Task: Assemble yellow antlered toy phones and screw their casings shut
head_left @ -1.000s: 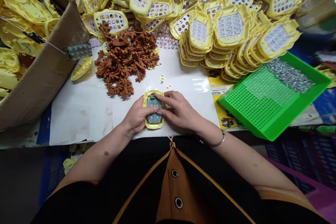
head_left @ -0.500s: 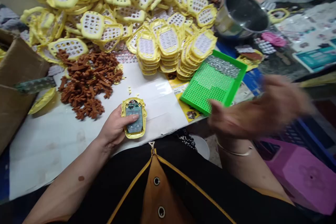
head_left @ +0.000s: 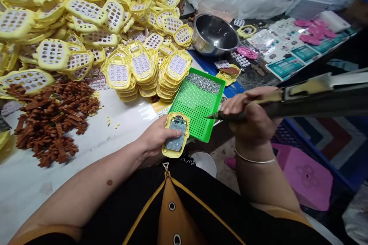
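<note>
My left hand point(head_left: 156, 138) grips a yellow plastic casing half point(head_left: 167, 149) with a circuit board point(head_left: 176, 142) lying in it, thumb pressed on the board. In my right hand point(head_left: 253, 116) is an electric screwdriver point(head_left: 301, 97), its thin bit pointing left toward the casing but apart from it. Between and just behind my hands, a green perforated tray point(head_left: 198, 109) holds many small silver screws point(head_left: 204, 83) at its far end. Stacks of yellow casing halves point(head_left: 140, 63) with light keypads stand left of the tray.
Brown plastic parts point(head_left: 51, 122) are heaped at the left. More yellow casings point(head_left: 86, 11) pile up behind. A steel bowl point(head_left: 215, 34) stands behind the tray, beside pink parts point(head_left: 247, 52) and printed sheets point(head_left: 287, 46). A pink stool point(head_left: 307, 176) is below at the right.
My right hand, empty-looking and blurred before, now holds the electric screwdriver. My left hand has brought the casing rightward, close to the green tray. The view has turned right.
</note>
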A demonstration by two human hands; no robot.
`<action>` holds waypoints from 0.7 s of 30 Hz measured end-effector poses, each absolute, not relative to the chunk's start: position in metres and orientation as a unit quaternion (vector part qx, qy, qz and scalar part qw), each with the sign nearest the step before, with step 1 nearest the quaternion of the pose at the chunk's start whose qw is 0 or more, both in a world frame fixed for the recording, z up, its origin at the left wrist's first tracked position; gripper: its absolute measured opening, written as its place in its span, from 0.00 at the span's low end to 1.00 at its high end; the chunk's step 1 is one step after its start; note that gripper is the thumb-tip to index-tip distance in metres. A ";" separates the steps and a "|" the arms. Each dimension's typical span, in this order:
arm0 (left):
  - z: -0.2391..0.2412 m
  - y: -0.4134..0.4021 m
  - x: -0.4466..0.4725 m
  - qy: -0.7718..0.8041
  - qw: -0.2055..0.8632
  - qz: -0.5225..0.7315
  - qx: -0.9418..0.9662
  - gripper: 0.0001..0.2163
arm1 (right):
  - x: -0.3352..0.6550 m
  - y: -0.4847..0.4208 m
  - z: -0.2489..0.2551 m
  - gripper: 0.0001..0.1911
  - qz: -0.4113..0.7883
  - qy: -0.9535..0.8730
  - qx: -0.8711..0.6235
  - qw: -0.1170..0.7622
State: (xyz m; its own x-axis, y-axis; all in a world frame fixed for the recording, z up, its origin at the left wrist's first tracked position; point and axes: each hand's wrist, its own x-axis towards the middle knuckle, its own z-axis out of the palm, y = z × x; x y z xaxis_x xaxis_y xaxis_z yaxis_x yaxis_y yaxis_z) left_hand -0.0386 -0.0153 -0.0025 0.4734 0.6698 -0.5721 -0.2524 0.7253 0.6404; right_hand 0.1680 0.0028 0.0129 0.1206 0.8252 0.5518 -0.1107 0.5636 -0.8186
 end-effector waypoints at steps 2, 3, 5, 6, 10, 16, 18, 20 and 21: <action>-0.001 -0.014 -0.034 0.438 0.825 0.275 0.229 0.18 | 0.161 0.012 0.004 0.07 0.335 -0.579 -0.314 0.674; -0.001 -0.014 -0.034 0.443 0.824 0.274 0.222 0.19 | 0.158 0.017 -0.001 0.08 0.330 -0.579 -0.320 0.673; 0.000 -0.014 -0.033 0.457 0.819 0.274 0.212 0.20 | 0.155 0.024 -0.011 0.10 0.322 -0.574 -0.348 0.668; 0.000 -0.014 -0.033 0.463 0.817 0.274 0.210 0.20 | 0.154 0.027 -0.015 0.11 0.314 -0.570 -0.360 0.668; -0.001 -0.013 -0.034 0.461 0.820 0.272 0.203 0.20 | 0.153 0.034 -0.023 0.15 0.292 -0.561 -0.397 0.664; -0.004 -0.013 -0.035 0.453 0.828 0.273 0.187 0.20 | 0.155 0.036 -0.026 0.11 0.321 -0.581 -0.382 0.643; -0.004 -0.013 -0.035 0.450 0.829 0.274 0.188 0.20 | 0.154 0.036 -0.027 0.11 0.315 -0.580 -0.390 0.642; -0.004 -0.013 -0.035 0.447 0.830 0.275 0.190 0.20 | 0.154 0.035 -0.027 0.12 0.315 -0.574 -0.408 0.636; -0.004 -0.013 -0.035 0.446 0.830 0.274 0.192 0.20 | 0.153 0.035 -0.027 0.12 0.317 -0.571 -0.412 0.636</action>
State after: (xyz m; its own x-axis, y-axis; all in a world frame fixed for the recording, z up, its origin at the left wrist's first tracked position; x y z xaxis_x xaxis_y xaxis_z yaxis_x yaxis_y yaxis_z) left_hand -0.0352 -0.0126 -0.0043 0.4512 0.6265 -0.6355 -0.2847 0.7760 0.5629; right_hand 0.1531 0.0349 -0.0269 0.1474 0.8735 0.4640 0.0668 0.4592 -0.8858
